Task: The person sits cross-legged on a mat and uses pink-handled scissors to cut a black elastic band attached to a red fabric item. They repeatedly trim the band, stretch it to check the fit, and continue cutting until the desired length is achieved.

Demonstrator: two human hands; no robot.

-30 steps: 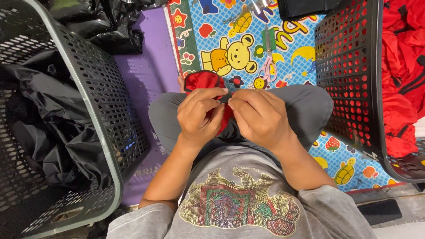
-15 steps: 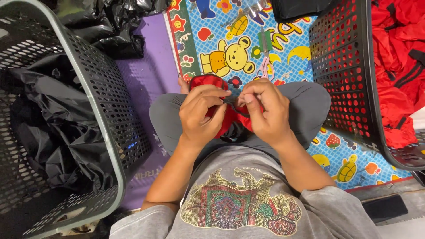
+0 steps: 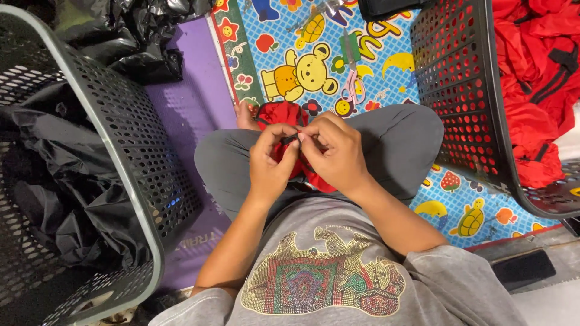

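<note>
Mat (image 3: 386, 54), cartoon-printed, between black baskets (image 3: 127, 133).

Red cloth piece (image 3: 284, 115): soft woven fabric, matt, creased. Left basket (image 3: 130, 139): grey perforated plastic, dull sheen, pale smooth rim; holds black thin cloth (image 3: 60, 181), slightly glossy, crumpled. Right basket (image 3: 459, 90): dark perforated plastic, holding red cloth (image 3: 531, 90), matt. Floor mat (image 3: 374, 36): smooth printed surface. Trousers (image 3: 399, 139): grey matt knit.
</note>
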